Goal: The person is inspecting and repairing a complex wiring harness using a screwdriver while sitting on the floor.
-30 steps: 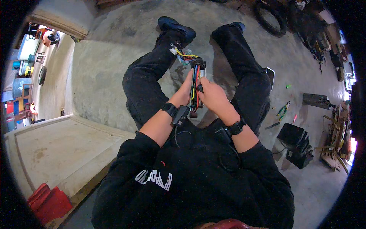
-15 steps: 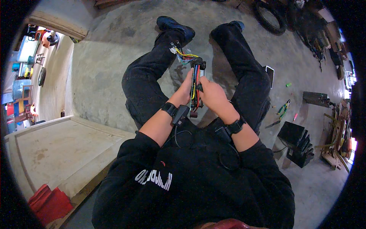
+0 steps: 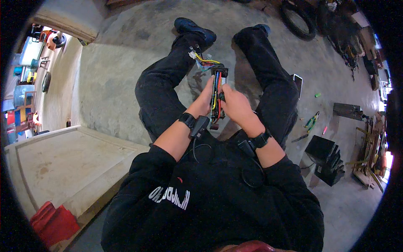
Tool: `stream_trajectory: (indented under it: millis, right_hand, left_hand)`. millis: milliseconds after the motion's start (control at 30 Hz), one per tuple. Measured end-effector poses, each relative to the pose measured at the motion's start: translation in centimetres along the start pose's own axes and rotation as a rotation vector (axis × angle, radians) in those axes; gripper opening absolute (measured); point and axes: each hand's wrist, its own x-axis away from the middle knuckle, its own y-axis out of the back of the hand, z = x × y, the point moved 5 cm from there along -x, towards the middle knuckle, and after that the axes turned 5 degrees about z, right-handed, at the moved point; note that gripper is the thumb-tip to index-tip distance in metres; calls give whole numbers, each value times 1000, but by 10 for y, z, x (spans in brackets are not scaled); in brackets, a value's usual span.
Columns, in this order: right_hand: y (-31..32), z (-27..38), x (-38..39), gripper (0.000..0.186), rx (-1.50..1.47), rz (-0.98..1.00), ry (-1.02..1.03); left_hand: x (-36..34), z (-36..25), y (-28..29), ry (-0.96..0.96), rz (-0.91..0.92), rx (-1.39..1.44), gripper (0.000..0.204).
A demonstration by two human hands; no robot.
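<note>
Between my knees, my left hand (image 3: pixel 204 97) is closed on the left side of a long, narrow electronic controller (image 3: pixel 224 75). Red, blue, yellow and green wires run along its face, and a wire bundle (image 3: pixel 205 62) with white connectors spills out of its far end. My right hand (image 3: pixel 236 103) lies against the controller's right side, its fingers curled. By the right thumb shows a small dark thing (image 3: pixel 222 97), whose kind I cannot make out. Most fingertips of both hands are hidden.
On the floor to the right lie pliers with green-yellow handles (image 3: pixel 312 120), a green piece (image 3: pixel 317 95), a pink piece (image 3: pixel 325 129) and black boxes (image 3: pixel 322 148). A tire (image 3: pixel 297 21) lies far right. At left are a pale wooden panel (image 3: pixel 75 157) and red cloth (image 3: pixel 54 224).
Very little differs. Both hands and the controller have shifted slightly to the right together, with the same hold on it.
</note>
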Motion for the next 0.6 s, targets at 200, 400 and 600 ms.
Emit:
stream_trajectory:
  millis: [200, 400, 600]
  right_hand:
    - [-5, 4, -3, 41, 52, 12, 4]
    - [-2, -1, -1, 40, -10, 25, 13]
    - [1, 3, -4, 39, -86, 65, 36]
  left_hand:
    - [-14, 1, 19, -58, -3, -18, 54]
    - [2, -3, 0, -15, -23, -25, 56]
    - [-1, -3, 8, -26, -7, 2, 58]
